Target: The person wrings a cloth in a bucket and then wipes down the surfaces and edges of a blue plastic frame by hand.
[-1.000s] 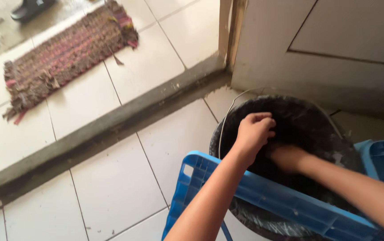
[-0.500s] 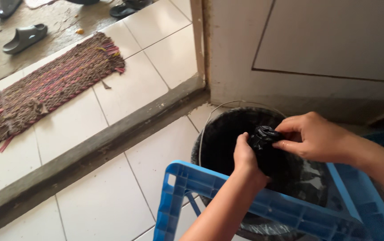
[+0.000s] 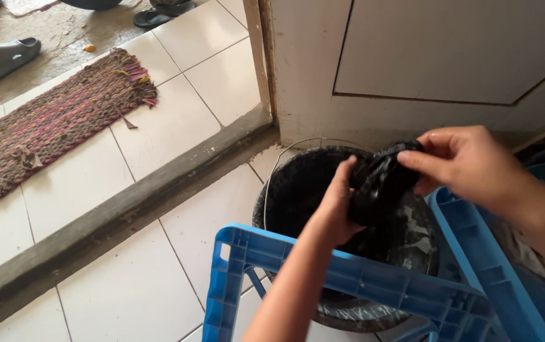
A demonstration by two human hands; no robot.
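Observation:
A wet black cloth (image 3: 380, 183), bunched and twisted, hangs over a black bucket (image 3: 298, 183) with a thin wire handle. My left hand (image 3: 336, 206) grips the lower end of the cloth. My right hand (image 3: 469, 161) pinches its upper end between thumb and fingers. Both hands hover just above the bucket's opening. The bucket stands on white floor tiles, behind the rim of a blue plastic crate (image 3: 361, 278) that my left forearm crosses.
A white door (image 3: 450, 57) stands right behind the bucket. A grey stone threshold (image 3: 127, 215) runs diagonally across the floor. Beyond it lie a woven rag mat (image 3: 51, 120) and grey sandals (image 3: 3, 57) on wet concrete.
Both hands have come up out of the bucket with the black cloth and now hold it higher, twisted between them. The view has shifted left and up.

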